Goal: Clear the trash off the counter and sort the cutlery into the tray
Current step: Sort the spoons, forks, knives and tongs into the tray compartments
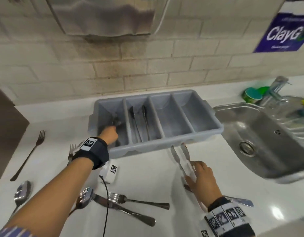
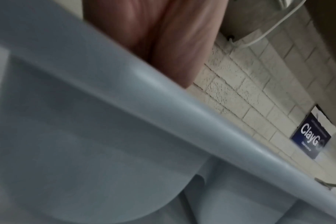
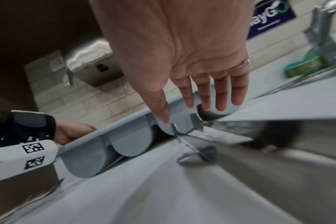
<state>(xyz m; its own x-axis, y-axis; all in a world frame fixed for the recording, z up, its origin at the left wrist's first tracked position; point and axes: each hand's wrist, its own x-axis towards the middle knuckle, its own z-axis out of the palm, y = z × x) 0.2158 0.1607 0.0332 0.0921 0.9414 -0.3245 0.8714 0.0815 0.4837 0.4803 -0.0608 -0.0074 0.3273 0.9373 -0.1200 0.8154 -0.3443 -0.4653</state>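
A grey four-slot cutlery tray point(image 1: 165, 144) stands against the tiled wall. My left hand point(image 1: 112, 132) reaches into its leftmost slot, fingers curled round a dark metal utensil point(image 1: 116, 120). Only blurred, folded fingers point(image 2: 163, 37) above the tray rim point(image 2: 163, 121) appear in the left wrist view. Two dark tongs point(image 1: 139, 124) lie in the second slot. The two right slots hold nothing. On the counter just in front of the tray lie silver tongs point(image 1: 180, 154). My right hand point(image 1: 195, 171) rests on them with straight fingers point(image 3: 220, 94), its thumb near the tongs' tips point(image 3: 182, 136).
Loose cutlery lies on the white counter: a fork point(image 1: 28, 154) far left, spoons point(image 1: 21, 194), a fork point(image 1: 136, 200) and knife point(image 1: 124, 209) near me, and another knife point(image 1: 240, 200) under my right wrist. A steel sink point(image 1: 267, 141) and tap point(image 1: 276, 88) stand at the right.
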